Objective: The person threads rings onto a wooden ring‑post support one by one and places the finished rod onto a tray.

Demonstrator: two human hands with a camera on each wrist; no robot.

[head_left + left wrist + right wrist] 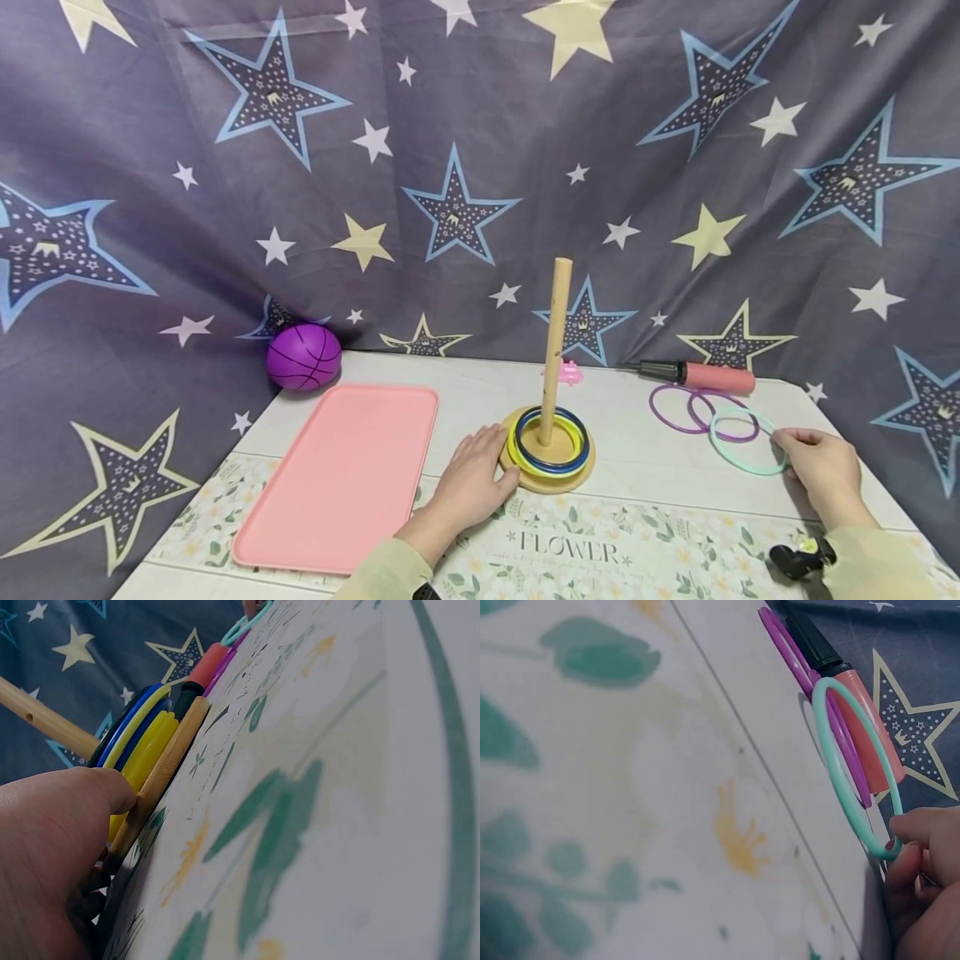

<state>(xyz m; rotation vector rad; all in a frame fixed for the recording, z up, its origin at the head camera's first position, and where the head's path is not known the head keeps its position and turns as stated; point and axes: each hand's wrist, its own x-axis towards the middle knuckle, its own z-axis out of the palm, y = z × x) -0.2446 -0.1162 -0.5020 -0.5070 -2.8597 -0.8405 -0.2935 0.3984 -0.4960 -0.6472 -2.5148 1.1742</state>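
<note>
A wooden ring-toss stand (557, 350) has an upright peg on a round base, with yellow and blue rings (553, 472) stacked around the peg's foot. My left hand (471, 483) holds the left edge of the base, thumb at the front and fingers farther back. In the left wrist view the thumb lies against the base's rim beside the yellow rings, and the other fingers are mostly hidden. On the right, my right hand (825, 471) pinches a mint-green ring (738, 471) between thumb and fingers. That ring is tilted, overlapping one of two purple rings (677, 428) in the head view.
A pink tray (337, 483) lies left of the stand, with a purple ball (303, 358) behind it. A red-and-black hand pump (716, 377) lies at the back right. Behind the peg is a small pink object (572, 372). A star-patterned curtain (450, 308) borders the table.
</note>
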